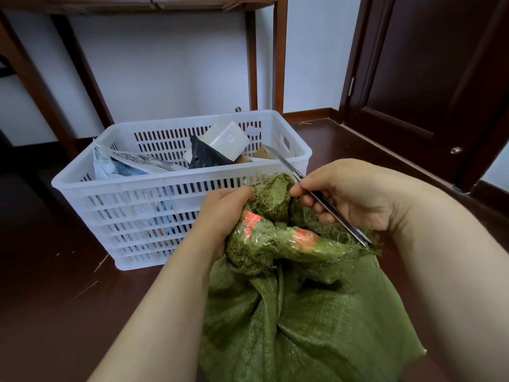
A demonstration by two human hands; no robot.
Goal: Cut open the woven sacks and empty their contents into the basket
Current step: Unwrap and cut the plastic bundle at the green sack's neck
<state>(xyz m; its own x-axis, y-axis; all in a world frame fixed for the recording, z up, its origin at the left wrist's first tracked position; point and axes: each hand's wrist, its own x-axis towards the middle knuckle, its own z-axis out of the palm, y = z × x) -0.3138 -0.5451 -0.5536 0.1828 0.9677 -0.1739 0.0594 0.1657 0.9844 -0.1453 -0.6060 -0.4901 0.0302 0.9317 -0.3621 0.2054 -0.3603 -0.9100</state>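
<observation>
**Scissors at the neck of the green sack**

The green woven sack (303, 312) sits on the dark wooden floor (55, 285), just in front of the white slatted basket (154, 186) and towards its right end. Its frayed neck is bunched up and wrapped in clear tape with red print (275, 235), rising to about the height of the basket's near rim.

The left hand (223, 213) has its fingers curled tightly round the bunched neck, on the side nearest the basket. The right hand (355, 194) grips a pair of slim metal scissors (344, 221), fingers wrapped round them. The blades point up and away over the basket's near right corner, and their other end rests against the frayed sack.

Inside the basket lie a white box (220, 142), a black bag (205, 157) and a grey mailer (143, 164).
</observation>
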